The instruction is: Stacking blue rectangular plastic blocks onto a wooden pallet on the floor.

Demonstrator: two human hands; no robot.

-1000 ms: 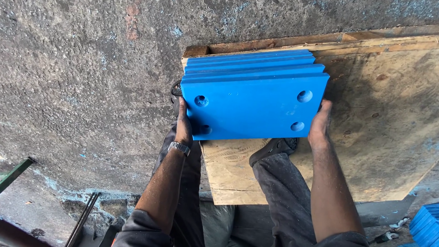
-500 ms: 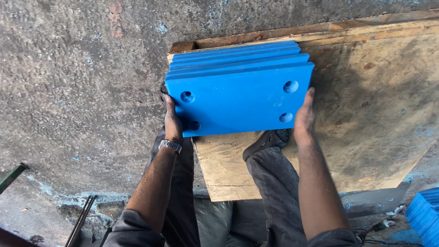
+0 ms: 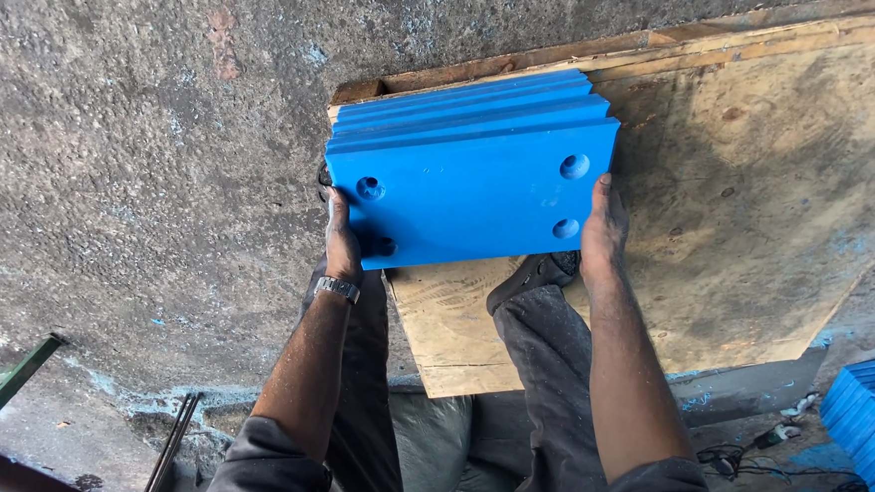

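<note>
Our left hand (image 3: 342, 243) and right hand (image 3: 603, 235) clamp the short ends of a stack of flat blue rectangular plastic plates with round holes (image 3: 471, 183), each grip closed on its edge. The stack sits over the near-left corner of a worn plywood board (image 3: 760, 193) lying on rough concrete floor (image 3: 133, 160). More blue plates (image 3: 873, 419) lie beyond the board's right edge.

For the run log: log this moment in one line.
left hand: grips blue plates | right hand: grips other end | below: wooden board
</note>
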